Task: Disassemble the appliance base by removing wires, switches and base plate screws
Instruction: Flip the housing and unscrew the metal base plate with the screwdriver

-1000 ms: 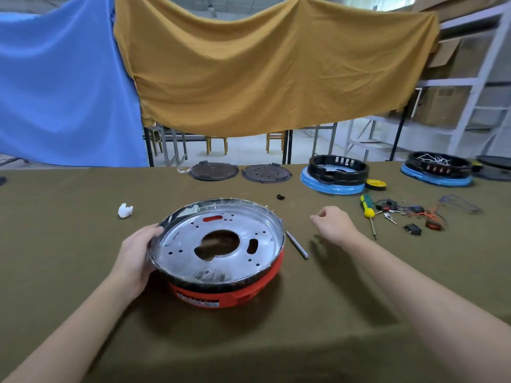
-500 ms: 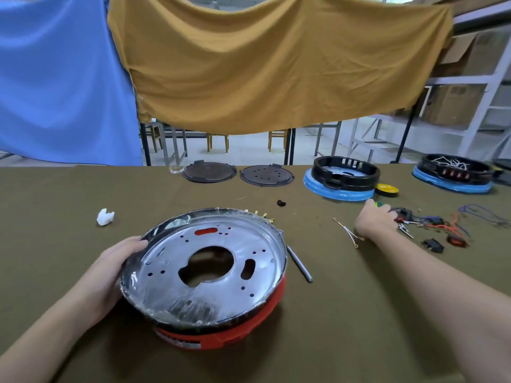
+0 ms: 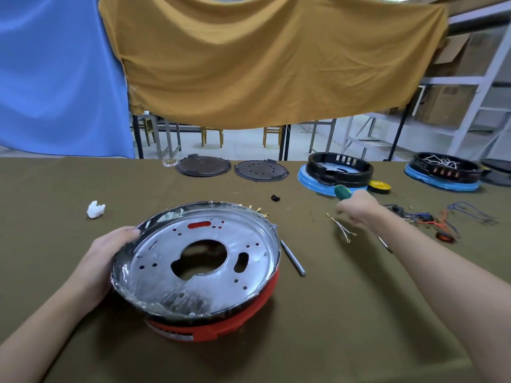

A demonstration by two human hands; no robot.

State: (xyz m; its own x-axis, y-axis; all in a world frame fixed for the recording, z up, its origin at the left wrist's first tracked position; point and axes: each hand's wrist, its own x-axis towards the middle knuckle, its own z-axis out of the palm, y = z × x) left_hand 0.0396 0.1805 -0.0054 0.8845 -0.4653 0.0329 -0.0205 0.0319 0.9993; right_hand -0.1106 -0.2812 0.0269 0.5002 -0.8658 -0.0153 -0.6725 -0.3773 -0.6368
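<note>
The round appliance base (image 3: 197, 269) lies upside down in front of me, a shiny metal base plate with a big centre hole on top, a red shell beneath. It is tilted, raised on its left side. My left hand (image 3: 105, 258) grips its left rim. My right hand (image 3: 356, 210) holds the screwdriver (image 3: 342, 192) off the table to the right; its green handle end pokes out above the fist and the shaft shows below the wrist. White wires (image 3: 341, 230) with ring terminals lie just left of that hand.
A metal rod (image 3: 293, 258) lies beside the base's right rim. Removed wires and switches (image 3: 431, 219) are piled at the right. Two dark discs (image 3: 203, 166), two black-and-blue bases (image 3: 336, 172) and yellow tape (image 3: 380, 186) stand along the far edge. A white scrap (image 3: 96, 209) lies left.
My right hand reached right to the screwdriver and lifted it off the table. The left hand tipped the base up on its left side. The white wires appeared on the table.
</note>
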